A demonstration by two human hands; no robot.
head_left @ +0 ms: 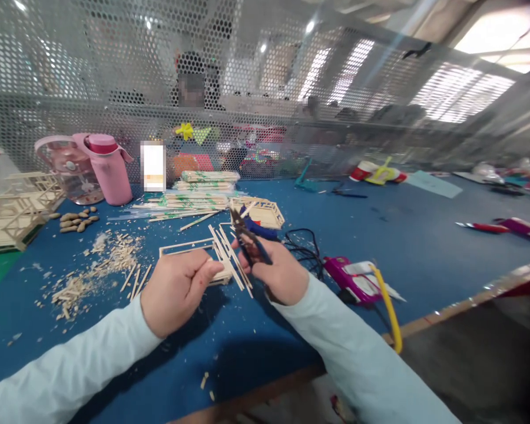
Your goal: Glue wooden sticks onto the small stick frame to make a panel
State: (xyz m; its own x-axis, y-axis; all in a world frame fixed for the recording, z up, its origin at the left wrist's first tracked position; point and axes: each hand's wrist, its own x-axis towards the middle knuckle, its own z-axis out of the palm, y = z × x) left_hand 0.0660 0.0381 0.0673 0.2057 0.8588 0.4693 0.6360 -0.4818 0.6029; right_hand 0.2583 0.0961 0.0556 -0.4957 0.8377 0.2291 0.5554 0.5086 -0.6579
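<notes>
My right hand (285,271) is closed round the handles of dark-bladed pliers (257,247), whose jaws point up and away. My left hand (181,288) is closed in a pinch, thumb against the fingers; what it holds, if anything, is too small to make out. Between the hands, several thin wooden sticks (232,259) lie slantwise over a small stick frame (186,245), which my left hand partly hides. Just behind the pliers is a blue tool (265,231), largely covered. Farther back sits a flat wooden stick structure (265,212).
Wood scraps (110,259) litter the blue table (424,247) at left. Wrapped stick bundles (198,197) and a pink bottle (110,171) stand before a perforated metal screen (115,70). At right are a magenta glue gun (342,274) and a yellow-handled saw (391,312).
</notes>
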